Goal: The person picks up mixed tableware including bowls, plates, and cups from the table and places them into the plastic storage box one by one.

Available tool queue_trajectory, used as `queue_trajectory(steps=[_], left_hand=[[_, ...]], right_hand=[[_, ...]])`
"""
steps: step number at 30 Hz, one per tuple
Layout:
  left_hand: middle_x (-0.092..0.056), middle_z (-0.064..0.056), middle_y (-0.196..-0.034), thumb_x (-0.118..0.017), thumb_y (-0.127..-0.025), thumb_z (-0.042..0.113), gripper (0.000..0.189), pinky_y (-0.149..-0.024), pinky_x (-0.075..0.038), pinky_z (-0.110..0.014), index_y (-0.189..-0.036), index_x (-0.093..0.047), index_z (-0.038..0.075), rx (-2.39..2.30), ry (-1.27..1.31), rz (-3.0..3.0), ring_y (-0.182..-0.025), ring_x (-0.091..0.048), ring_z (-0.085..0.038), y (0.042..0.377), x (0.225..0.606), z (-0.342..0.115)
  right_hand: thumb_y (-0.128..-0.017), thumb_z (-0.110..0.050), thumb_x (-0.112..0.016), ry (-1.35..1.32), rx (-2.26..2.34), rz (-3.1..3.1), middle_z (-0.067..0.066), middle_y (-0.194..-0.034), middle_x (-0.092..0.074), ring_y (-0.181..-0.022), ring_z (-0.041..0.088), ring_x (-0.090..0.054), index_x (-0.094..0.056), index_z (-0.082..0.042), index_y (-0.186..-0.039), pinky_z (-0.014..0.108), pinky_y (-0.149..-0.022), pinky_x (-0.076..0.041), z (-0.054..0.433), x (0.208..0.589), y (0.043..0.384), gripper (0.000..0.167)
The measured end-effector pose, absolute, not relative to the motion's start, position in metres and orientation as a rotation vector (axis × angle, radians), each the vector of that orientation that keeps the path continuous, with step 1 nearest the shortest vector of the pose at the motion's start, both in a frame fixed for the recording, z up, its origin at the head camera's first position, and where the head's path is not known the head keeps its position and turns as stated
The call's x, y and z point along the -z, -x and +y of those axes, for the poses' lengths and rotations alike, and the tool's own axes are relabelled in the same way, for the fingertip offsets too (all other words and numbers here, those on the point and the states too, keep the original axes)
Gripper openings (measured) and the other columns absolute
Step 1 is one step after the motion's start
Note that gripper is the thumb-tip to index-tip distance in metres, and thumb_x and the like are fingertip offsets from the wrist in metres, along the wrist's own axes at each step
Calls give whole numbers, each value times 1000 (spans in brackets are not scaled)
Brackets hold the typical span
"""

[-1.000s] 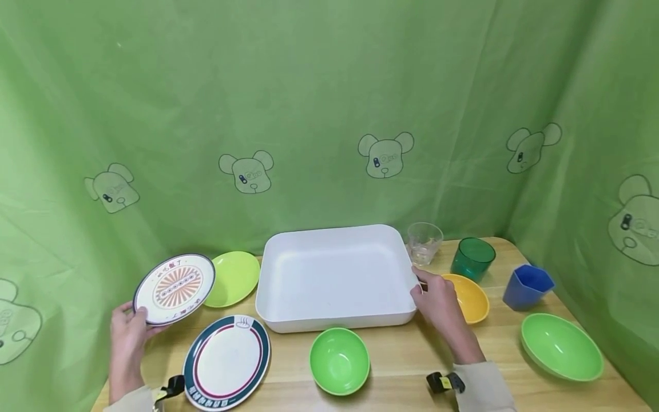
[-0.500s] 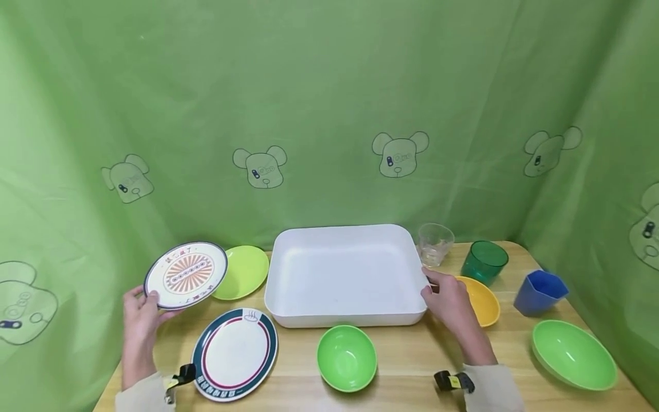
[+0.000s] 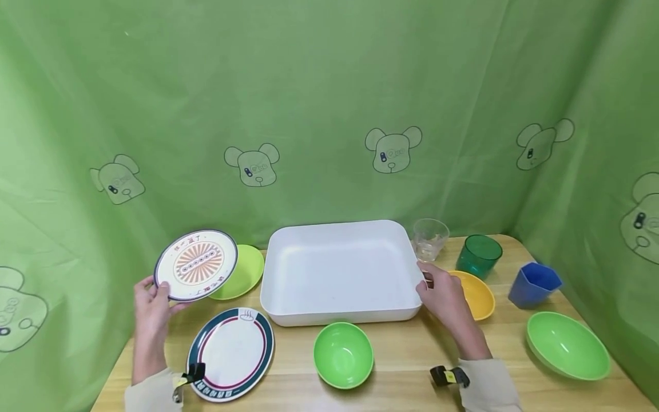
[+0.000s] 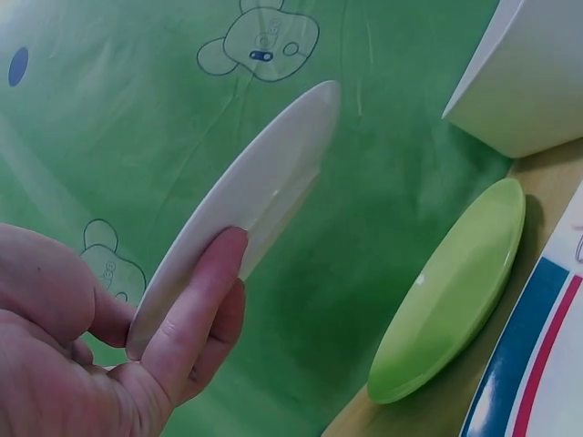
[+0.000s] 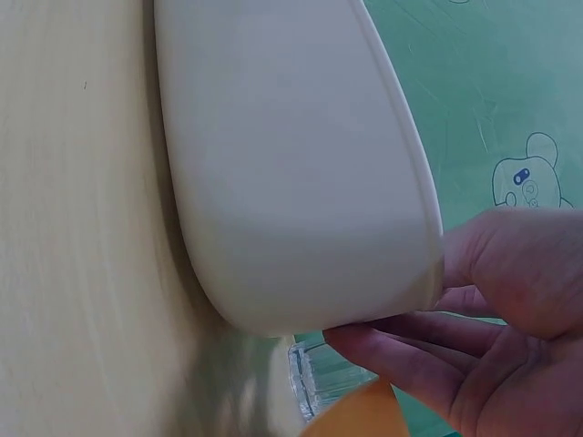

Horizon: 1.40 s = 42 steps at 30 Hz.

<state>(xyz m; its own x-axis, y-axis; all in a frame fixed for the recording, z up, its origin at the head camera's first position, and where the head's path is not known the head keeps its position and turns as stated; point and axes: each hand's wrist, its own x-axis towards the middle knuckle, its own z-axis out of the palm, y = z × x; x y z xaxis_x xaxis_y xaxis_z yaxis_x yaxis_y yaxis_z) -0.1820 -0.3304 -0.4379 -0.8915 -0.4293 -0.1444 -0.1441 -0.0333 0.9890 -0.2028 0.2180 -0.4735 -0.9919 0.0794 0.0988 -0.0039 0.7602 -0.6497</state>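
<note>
My left hand (image 3: 151,306) pinches the near-left edge of a white plate (image 3: 198,266) with a dark rim and an orange sunburst print. In the left wrist view, the plate (image 4: 241,191) is tilted in the air, fingers under it. Behind it lies a lime-green plate (image 3: 244,274), partly covered in the head view. At the right end of a white rectangular basin (image 3: 342,269), my right hand (image 3: 445,294) pinches the rim. The right wrist view shows its fingers beneath the basin's lip (image 5: 428,228), thumb on the far side. Inside, the basin holds nothing.
A dark-rimmed plate (image 3: 231,355) and a green bowl (image 3: 343,355) stand in front. Right of the basin are a clear glass (image 3: 429,237), a yellow bowl (image 3: 476,297), a green cup (image 3: 479,254), a blue cup (image 3: 532,286) and an oval green bowl (image 3: 568,346). Green curtains enclose the table.
My left hand has carried the sunburst plate up and to the right, over more of the lime-green plate. The right hand stays at the basin's rim. The head view has shifted slightly.
</note>
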Motion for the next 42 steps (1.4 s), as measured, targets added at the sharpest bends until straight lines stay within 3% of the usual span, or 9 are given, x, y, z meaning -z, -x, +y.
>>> queue_trajectory(steps=[8, 20, 26, 42], left_hand=[[-31, -28, -155, -26, -111, 12, 51, -80, -61, -26, -157, -5, 3, 2042, -584, -2000, -85, -64, -3, 184, 436, -322], [-40, -26, -145, -29, -111, 11, 49, -68, -61, -24, -155, -12, 1, 1989, -504, -2019, -77, -64, -4, 193, 441, -289], [-42, -24, -146, -29, -111, 10, 46, -69, -61, -24, -154, -17, 3, 1989, -488, -2016, -79, -64, -4, 196, 442, -278], [-41, -23, -147, -29, -112, 15, 49, -75, -62, -28, -158, -15, 5, 2088, -412, -2034, -88, -64, -7, 198, 443, -264]], right_hand=[[-96, -3, -57, 75, -1044, -2846, 32, -131, -62, -112, 45, -64, -50, 7, -146, 53, -93, -57, 217, 473, 203, 52], [-97, -5, -55, 70, -1057, -2843, 32, -133, -61, -113, 44, -64, -49, 7, -147, 52, -92, -58, 218, 474, 203, 52], [-97, -4, -55, 65, -1056, -2832, 32, -133, -60, -112, 43, -64, -49, 7, -147, 51, -92, -58, 219, 476, 203, 52], [-96, -3, -56, 45, -1053, -2820, 33, -132, -61, -109, 43, -66, -49, 7, -146, 50, -89, -59, 219, 476, 202, 51]])
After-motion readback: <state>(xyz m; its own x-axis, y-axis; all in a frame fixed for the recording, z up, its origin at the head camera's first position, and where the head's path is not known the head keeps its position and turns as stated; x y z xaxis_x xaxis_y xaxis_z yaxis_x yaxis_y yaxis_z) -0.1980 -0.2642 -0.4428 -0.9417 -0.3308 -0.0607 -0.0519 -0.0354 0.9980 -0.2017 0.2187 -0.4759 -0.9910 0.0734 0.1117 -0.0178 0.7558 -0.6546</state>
